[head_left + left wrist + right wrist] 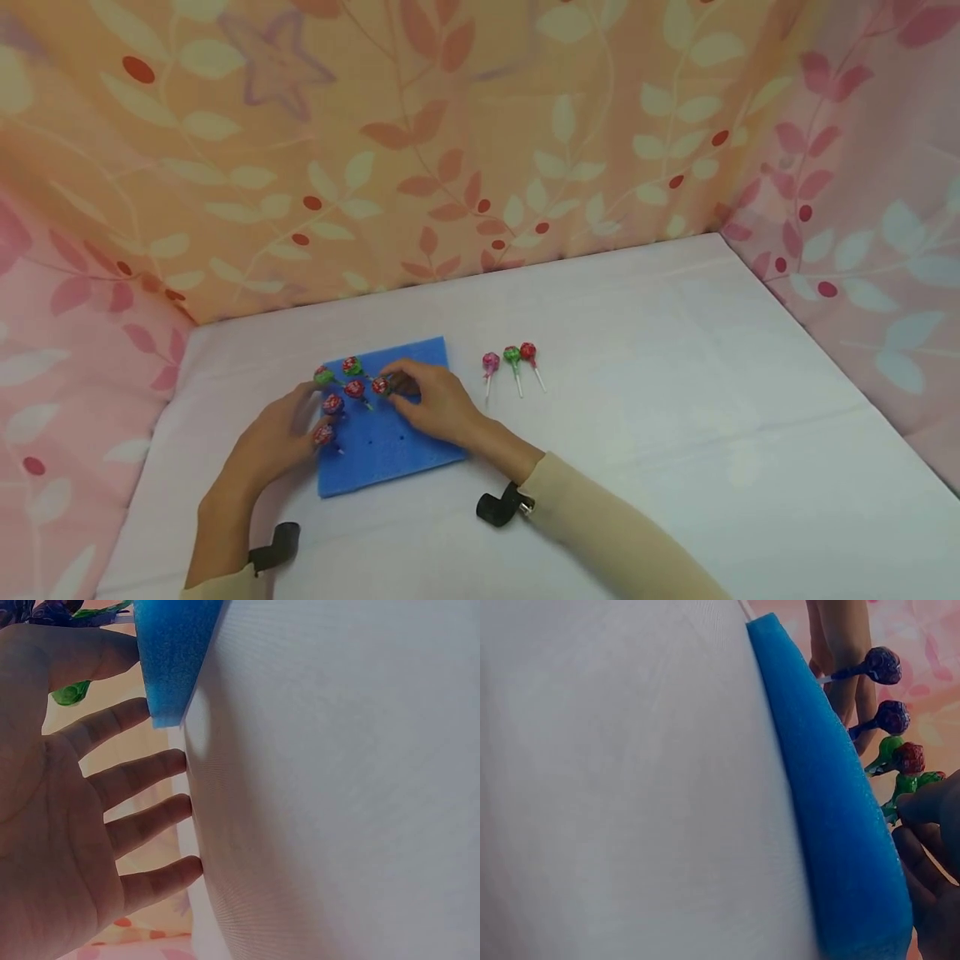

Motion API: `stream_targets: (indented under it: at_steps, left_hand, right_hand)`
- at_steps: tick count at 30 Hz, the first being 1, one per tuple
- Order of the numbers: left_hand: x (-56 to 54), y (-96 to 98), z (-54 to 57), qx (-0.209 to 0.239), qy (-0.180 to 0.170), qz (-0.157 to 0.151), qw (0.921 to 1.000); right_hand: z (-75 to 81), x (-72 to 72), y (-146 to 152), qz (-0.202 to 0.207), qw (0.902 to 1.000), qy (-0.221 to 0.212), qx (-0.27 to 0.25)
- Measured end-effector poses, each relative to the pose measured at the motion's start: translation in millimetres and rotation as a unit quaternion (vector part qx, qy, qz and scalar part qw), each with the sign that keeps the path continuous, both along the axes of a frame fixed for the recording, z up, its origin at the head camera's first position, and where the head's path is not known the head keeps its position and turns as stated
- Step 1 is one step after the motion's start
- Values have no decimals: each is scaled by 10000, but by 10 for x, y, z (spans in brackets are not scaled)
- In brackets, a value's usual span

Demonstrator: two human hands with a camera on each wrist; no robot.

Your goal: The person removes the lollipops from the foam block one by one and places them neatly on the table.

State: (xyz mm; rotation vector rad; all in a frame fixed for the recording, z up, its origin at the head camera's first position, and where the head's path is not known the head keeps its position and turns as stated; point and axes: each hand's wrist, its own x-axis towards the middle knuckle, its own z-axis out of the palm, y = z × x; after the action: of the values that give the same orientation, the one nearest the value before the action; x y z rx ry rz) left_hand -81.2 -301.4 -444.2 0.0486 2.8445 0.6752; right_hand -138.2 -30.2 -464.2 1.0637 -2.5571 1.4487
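Observation:
A blue foam block (431, 446) lies on the table with several wrapped lollipops standing in it, among them a red one (355, 389) and a purple-wrapped one (333, 405). Small dark holes show on its near part. My left hand (270, 446) is at the block's left side; in the left wrist view its thumb and forefinger touch the foam edge (176, 656), the other fingers spread straight. With thumb and fingers my right hand (442, 404) pinches a red-and-green lollipop (381, 385) over the block. In the right wrist view the fingertips (909, 806) are low by its stick.
To the right of the block, three lollipops lie side by side on the white tabletop (675, 400): a pink one (491, 362), a green one (512, 355) and a red one (528, 352). Patterned curtains (450, 125) hang along the back and both sides.

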Motion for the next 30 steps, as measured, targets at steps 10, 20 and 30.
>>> stream_targets:
  at_steps: [10, 20, 30]
  left_hand:
    - [25, 6, 22, -75, -2, 28, 10000]
    - [-15, 45, 18, -169, 6, 50, 9998]
    - [-12, 27, 9, -136, -37, 62, 9999]
  right_hand:
    - [-2, 35, -43, -167, 9998, 43, 25]
    - [49, 59, -15, -73, 9985, -159, -528]
    - [158, 76, 5, 132, 9914, -638, -1133]
